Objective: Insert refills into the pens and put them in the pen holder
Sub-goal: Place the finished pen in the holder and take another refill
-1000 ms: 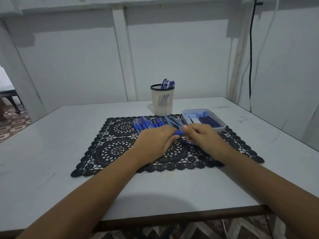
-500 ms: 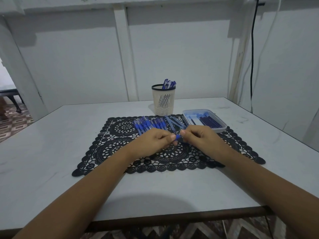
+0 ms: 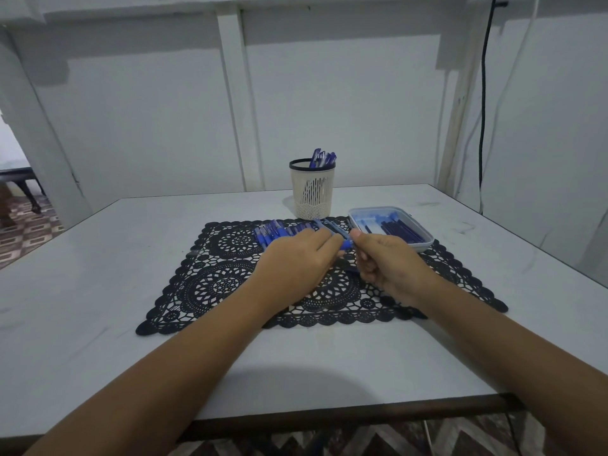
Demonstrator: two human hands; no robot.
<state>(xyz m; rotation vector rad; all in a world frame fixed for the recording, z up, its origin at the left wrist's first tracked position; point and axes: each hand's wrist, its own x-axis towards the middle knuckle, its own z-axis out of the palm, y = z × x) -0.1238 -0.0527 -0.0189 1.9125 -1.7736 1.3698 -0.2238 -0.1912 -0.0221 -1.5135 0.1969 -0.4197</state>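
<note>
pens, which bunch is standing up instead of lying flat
The pens in the cream pen holder stand upright, ends above its rim; the row on the black mat lies flat.

White wall (image 3: 329,110) behind desk (image 3: 98,274), paint patchy, greyer band near top. Vertical white batten (image 3: 235,103) runs down middle. Bare wooden post (image 3: 455,126) at right corner; black cable (image 3: 483,110) hangs just beside it. Side wall (image 3: 559,143) white, marked. Desk pale grey, scuffed, dark front edge. Left: slanting white pillar (image 3: 36,143), opening past it, brown patterned floor tiles (image 3: 29,232), dark furniture leg (image 3: 31,197). Zigzag-pattern floor (image 3: 378,439) below desk edge. Light dim, even; soft shadow on desk near front.
</note>
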